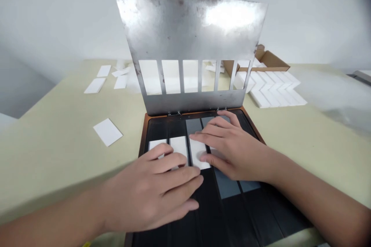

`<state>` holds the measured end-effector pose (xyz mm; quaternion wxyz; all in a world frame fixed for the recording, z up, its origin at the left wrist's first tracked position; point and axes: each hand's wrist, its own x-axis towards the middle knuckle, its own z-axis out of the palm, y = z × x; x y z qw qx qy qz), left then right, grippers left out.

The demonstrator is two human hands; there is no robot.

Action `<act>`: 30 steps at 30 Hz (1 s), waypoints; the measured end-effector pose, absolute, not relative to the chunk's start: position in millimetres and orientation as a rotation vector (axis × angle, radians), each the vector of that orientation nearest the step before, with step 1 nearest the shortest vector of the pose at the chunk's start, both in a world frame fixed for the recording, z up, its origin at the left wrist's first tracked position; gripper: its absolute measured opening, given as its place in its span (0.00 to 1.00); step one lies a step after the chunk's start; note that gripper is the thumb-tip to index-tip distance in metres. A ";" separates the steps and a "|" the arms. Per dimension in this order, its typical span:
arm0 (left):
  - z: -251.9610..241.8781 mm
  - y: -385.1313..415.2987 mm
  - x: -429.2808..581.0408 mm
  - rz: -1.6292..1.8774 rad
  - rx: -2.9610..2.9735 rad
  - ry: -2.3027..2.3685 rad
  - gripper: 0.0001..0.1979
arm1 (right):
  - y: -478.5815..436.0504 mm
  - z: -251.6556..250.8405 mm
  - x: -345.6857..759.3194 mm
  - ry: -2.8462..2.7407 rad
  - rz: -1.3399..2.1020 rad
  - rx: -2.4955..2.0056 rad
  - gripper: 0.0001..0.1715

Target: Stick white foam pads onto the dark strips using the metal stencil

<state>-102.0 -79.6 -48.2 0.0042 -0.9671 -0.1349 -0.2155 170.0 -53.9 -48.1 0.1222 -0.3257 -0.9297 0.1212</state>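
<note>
My left hand lies low over the black tray, palm down, fingers stretched out and slightly apart. Its fingertips reach the lower end of a row of white cards; one card shows behind them, and another at the far left is partly covered. My right hand rests over the third white card, with thumb and fingers spread across it and holding nothing. Under and beside that hand, grey-blue strips show in the tray. A metal plate with a row of rectangular openings stands raised on hinges along the tray's far edge.
A loose white card lies on the pale table, left of the tray. Several more cards are scattered farther back. Behind the plate at right stand white card stacks and an open cardboard box.
</note>
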 end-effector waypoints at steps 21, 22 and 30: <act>-59.6 -77.1 -101.9 -0.646 -2.943 -0.840 0.17 | -54.9 -42.8 169.0 -2.678 0.395 -0.931 0.27; -60.7 -77.3 -102.1 -0.637 -2.931 -0.863 0.17 | -54.4 -43.2 168.8 -2.675 0.390 -0.929 0.29; -59.2 -78.2 -101.0 -0.570 -2.909 -0.922 0.20 | -48.4 -50.5 166.5 -2.683 0.292 -0.946 0.26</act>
